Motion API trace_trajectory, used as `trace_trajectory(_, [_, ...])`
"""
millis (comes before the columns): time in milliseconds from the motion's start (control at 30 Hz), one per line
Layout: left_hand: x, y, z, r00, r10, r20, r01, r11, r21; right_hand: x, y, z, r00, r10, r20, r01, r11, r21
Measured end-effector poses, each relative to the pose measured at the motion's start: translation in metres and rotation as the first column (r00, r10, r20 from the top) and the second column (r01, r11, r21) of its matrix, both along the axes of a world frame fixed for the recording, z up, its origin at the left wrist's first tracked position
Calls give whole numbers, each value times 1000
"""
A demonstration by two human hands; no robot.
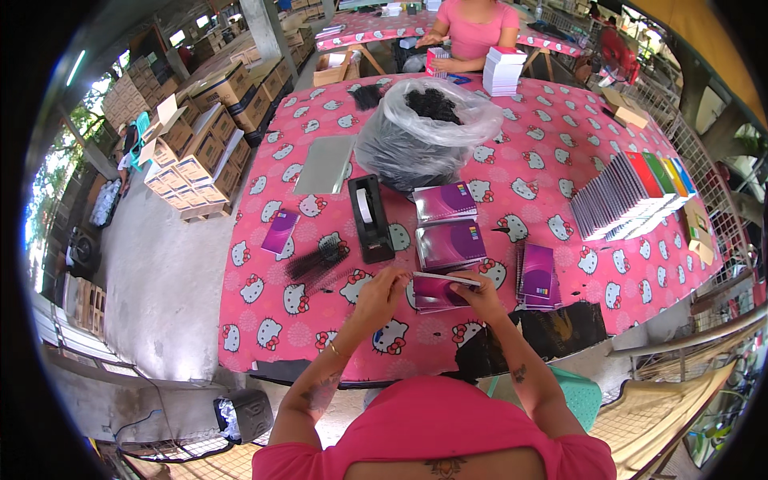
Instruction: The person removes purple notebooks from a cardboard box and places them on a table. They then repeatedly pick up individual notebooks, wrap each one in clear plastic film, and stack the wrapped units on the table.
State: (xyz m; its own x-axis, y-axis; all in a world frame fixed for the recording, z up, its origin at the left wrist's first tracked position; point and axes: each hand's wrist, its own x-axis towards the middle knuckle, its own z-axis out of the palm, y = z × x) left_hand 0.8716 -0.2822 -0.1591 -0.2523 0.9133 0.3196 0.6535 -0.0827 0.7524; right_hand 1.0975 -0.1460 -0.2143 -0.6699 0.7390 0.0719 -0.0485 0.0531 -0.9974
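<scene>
My right hand point(478, 294) grips a purple notebook point(440, 290) by its right end, thumb on top, over a stack at the table's front. My left hand point(382, 294) is pinched closed at the notebook's left end; what its fingertips hold, if anything, is too small to make out. Beyond lie two more stacks of purple notebooks point(450, 244). A black tape dispenser point(370, 220) with a white roll stands to their left. Thin black coils point(318, 262) lie loose left of my left hand. Right of my right hand is another purple notebook pile point(538, 272).
A plastic bag point(384, 144) full of black coils stands mid-table, beside clear sheets point(326, 164). One purple booklet point(281, 231) lies left. Upright notebook rows point(612, 200) stand right. A co-worker point(480, 32) sits opposite, near stacked notebooks point(503, 72). Cartons point(196, 160) are piled left.
</scene>
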Motion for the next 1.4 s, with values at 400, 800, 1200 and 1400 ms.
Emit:
trace_trajectory(400, [8,3,0,994,99,-39,-88,973,214,0,-1,-4,1000,-5,-25,5,1000,-15])
trace_trajectory(800, [-4,15,6,987,-32,-158,55,988,143,-1,-5,9,1000,-4,-11,5,1000,10])
trace_trajectory(1200, [38,8,11,652,45,-757,-17,999,45,-7,-28,40,977,-188,-103,192,981,26])
trace_trajectory(1400, [30,32,30,669,160,-726,-148,986,80,-7,-38,52,990,-133,52,133,991,14])
